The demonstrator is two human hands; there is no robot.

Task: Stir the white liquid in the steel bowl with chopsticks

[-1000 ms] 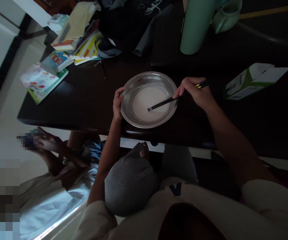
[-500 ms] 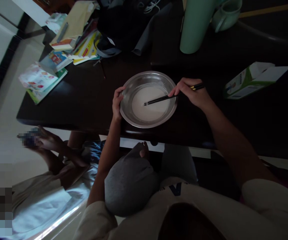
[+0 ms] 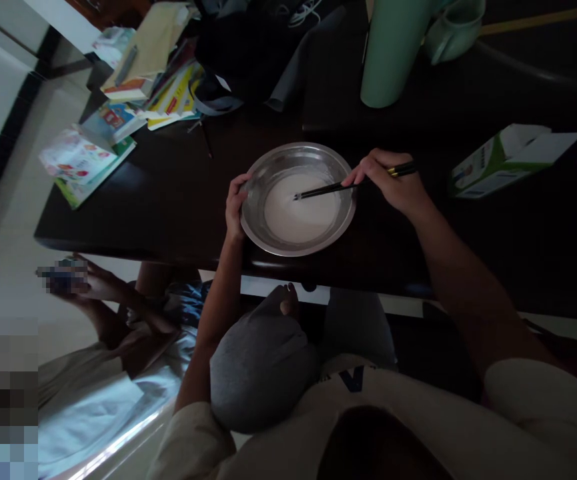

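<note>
On the dark table stands a round metal bowl (image 3: 254,223) with a smooth white liquid (image 3: 295,223) in its bottom. My left hand (image 3: 235,203) is closed on the bowl's left rim, fingertips over the edge. From the right, my right hand (image 3: 391,177) grips a pair of black chopsticks (image 3: 325,190) with gold bands near the upper ends. Their tips reach over the right rim to the liquid near the bowl's middle; whether they dip in is hard to tell.
An opened green and white carton (image 3: 498,163) stands right of the bowl. A green tumbler (image 3: 393,57) and a cup (image 3: 453,30) are behind. Books (image 3: 173,93), a tissue pack (image 3: 78,153) and a black bag (image 3: 243,53) lie back left. Another person's hands (image 3: 101,280) are at lower left.
My right hand has shifted slightly right and up, drawing the chopstick tips a little right and back across the liquid. My left hand and the bowl stay in place.
</note>
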